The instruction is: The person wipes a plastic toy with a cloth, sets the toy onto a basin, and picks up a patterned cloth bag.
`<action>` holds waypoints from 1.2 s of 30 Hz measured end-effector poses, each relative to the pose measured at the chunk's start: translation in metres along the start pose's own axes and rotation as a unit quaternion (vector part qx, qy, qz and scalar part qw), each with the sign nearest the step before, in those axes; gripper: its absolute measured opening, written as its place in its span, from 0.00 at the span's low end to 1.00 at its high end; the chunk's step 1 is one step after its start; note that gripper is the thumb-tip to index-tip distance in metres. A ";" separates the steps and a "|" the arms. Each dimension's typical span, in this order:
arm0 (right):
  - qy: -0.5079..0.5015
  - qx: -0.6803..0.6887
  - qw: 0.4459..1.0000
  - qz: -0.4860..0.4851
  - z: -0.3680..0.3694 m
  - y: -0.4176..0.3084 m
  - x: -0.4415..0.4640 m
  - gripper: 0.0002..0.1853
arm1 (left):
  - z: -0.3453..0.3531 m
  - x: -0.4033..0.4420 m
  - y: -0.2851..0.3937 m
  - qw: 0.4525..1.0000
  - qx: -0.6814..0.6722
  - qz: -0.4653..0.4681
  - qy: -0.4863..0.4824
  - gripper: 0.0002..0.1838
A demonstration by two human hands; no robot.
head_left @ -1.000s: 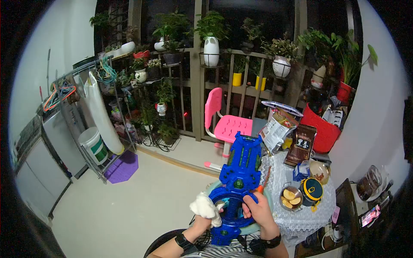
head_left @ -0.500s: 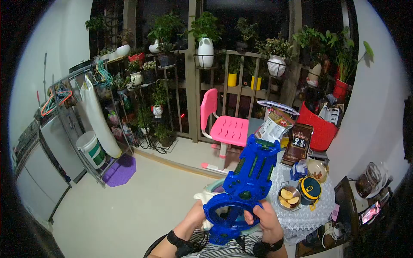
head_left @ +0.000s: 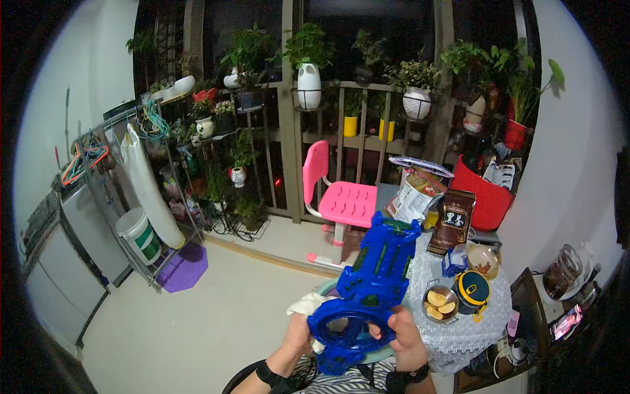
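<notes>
A large blue plastic frame (head_left: 384,259), with a round ring at the near end and a long slotted section pointing away, is held up over my lap. My left hand (head_left: 298,335) is closed on a crumpled white cloth (head_left: 308,303) against the left side of the ring; its fingertips are hidden. On the opposite side, my right hand (head_left: 408,336) grips the ring, thumb on top and fingers curled through the opening. Partly hidden behind the frame is a pale green basin (head_left: 327,287).
To the right, a table with a lace cloth (head_left: 453,335) holds a pot of cut fruit (head_left: 440,303), a dark lidded container (head_left: 472,291) and a brown packet (head_left: 453,220). A pink chair (head_left: 351,203) stands ahead. At left are a drying rack and white bucket (head_left: 139,236).
The blue frame has shifted slightly left and down, with both hands still on it. The white cloth has moved a little left. The view has tilted slightly.
</notes>
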State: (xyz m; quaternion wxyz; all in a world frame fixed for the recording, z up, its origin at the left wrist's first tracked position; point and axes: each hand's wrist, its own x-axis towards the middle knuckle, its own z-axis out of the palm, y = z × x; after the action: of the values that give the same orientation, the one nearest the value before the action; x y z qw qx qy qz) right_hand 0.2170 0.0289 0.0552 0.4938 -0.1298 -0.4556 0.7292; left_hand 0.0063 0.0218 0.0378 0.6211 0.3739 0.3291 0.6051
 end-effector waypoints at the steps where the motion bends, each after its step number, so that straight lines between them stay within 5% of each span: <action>1: 0.001 0.005 1.000 0.008 0.000 0.000 0.001 0.30 | 0.002 -0.002 0.001 1.000 0.001 0.003 -0.004 0.21; 3: -0.002 0.015 1.000 0.013 -0.005 0.003 0.004 0.29 | 0.011 -0.014 0.010 0.992 0.039 -0.092 0.074 0.25; 7: 0.022 -0.007 1.000 0.009 0.001 0.002 0.004 0.26 | -0.030 -0.011 -0.027 0.993 -0.057 -0.097 0.032 0.34; 9: 0.034 -0.014 0.999 0.009 0.006 -0.003 0.008 0.24 | -0.038 -0.020 -0.030 0.976 -0.131 -0.106 -0.136 0.44; 10: 0.048 -0.020 0.999 0.011 0.009 -0.004 0.011 0.23 | -0.039 -0.022 -0.029 0.976 -0.131 -0.107 -0.135 0.44; 13: 0.064 -0.031 0.997 0.014 0.005 -0.004 0.016 0.21 | -0.034 -0.018 -0.013 0.967 0.123 0.084 -0.209 0.45; 15: 0.011 -0.091 0.996 0.018 0.007 -0.013 0.023 0.24 | -0.014 -0.013 0.005 0.963 0.187 0.102 -0.164 0.42; 19: -0.061 0.012 0.998 0.002 0.034 -0.032 0.031 0.24 | 0.005 -0.009 0.023 0.996 0.015 0.008 -0.087 0.30; 21: 0.047 0.053 0.997 0.002 0.043 -0.028 0.037 0.22 | 0.004 -0.011 0.022 0.991 -0.039 -0.082 -0.103 0.29; 22: 0.022 -0.144 0.988 -0.048 0.042 -0.029 0.039 0.23 | 0.004 -0.012 0.016 0.992 -0.037 -0.072 -0.098 0.28; 24: 0.052 -0.223 0.973 -0.016 0.043 -0.015 0.030 0.23 | 0.004 -0.015 0.010 0.992 -0.042 -0.062 -0.102 0.29; 31: 0.060 -0.237 0.963 0.110 0.001 0.024 -0.020 0.24 | 0.010 -0.028 0.003 0.991 -0.046 -0.047 -0.114 0.23; 33: 0.062 -0.232 0.963 0.125 -0.005 0.024 -0.025 0.25 | 0.011 -0.031 0.001 0.982 0.142 0.010 -0.125 0.23; 36: 0.061 -0.227 0.961 0.143 -0.013 0.024 -0.031 0.26 | 0.011 -0.028 0.000 0.965 0.241 0.034 -0.100 0.23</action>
State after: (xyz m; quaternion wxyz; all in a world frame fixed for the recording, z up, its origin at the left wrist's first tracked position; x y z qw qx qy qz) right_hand 0.2262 0.0072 0.0211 0.3690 -0.3468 -0.5548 0.6602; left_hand 0.0141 -0.0065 0.0422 0.5212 0.5826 0.3883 0.4880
